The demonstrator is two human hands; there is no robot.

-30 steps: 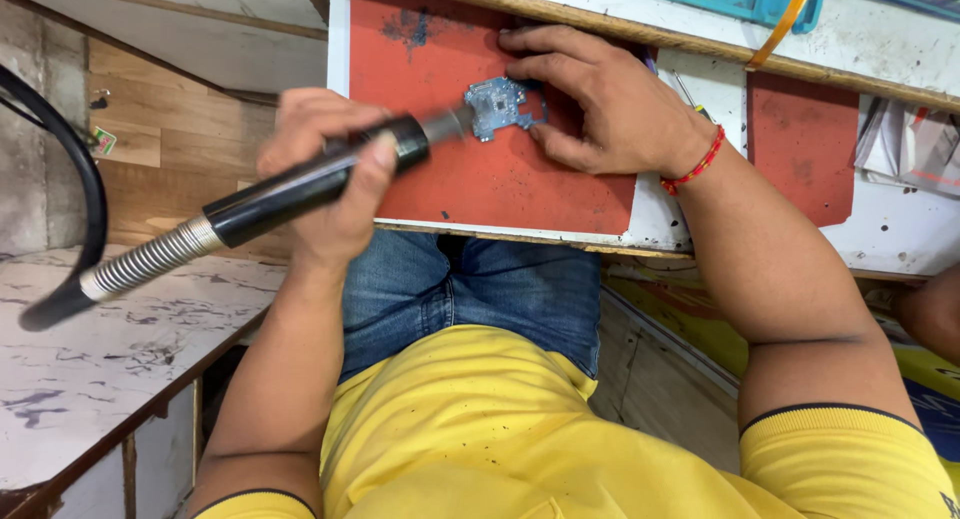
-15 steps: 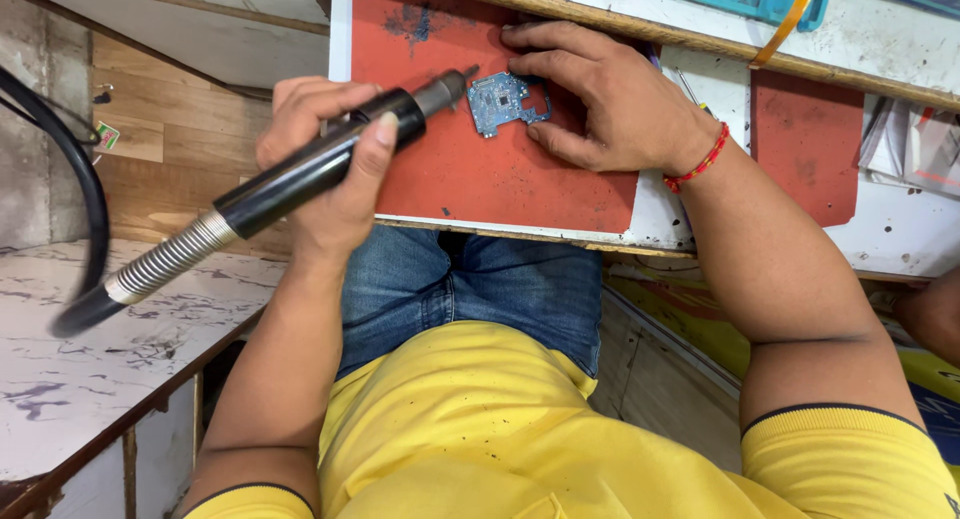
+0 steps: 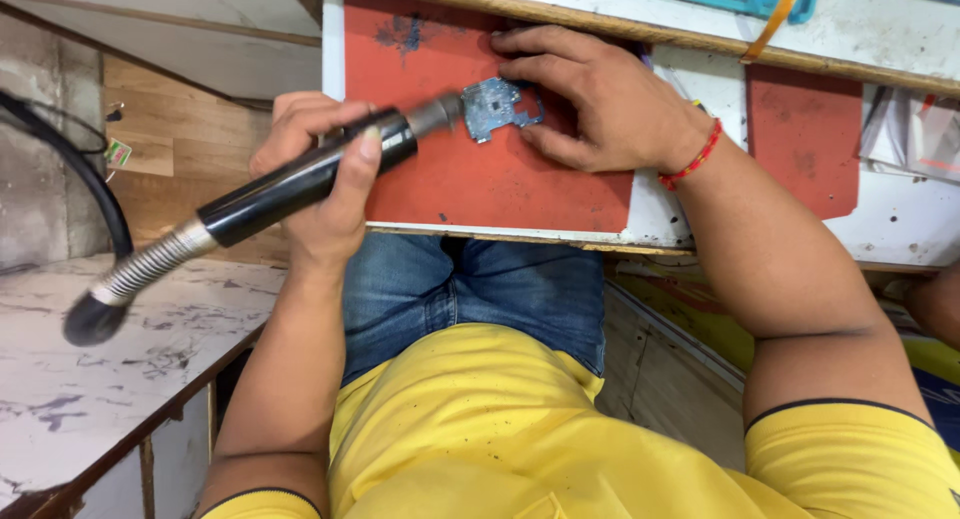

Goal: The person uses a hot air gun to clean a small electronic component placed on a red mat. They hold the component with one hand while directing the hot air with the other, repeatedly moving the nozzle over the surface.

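Diagonally across the view, the tool (image 3: pixel 300 184) runs from lower left to upper right, nozzle pointing at the board (image 3: pixel 495 107) on the red mat (image 3: pixel 480 179). Left hand (image 3: pixel 318 179) grips its barrel; right hand (image 3: pixel 600 99) lies flat, fingers pinning the board.

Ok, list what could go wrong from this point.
1. The hot-air tool nozzle sits at the edge of the small blue circuit board, close to the right hand pinning it, so those fingertips could get burned.
2. The board is held by fingers only and might slide on the red mat.
3. The left hand grips far back, so the aim could wander.
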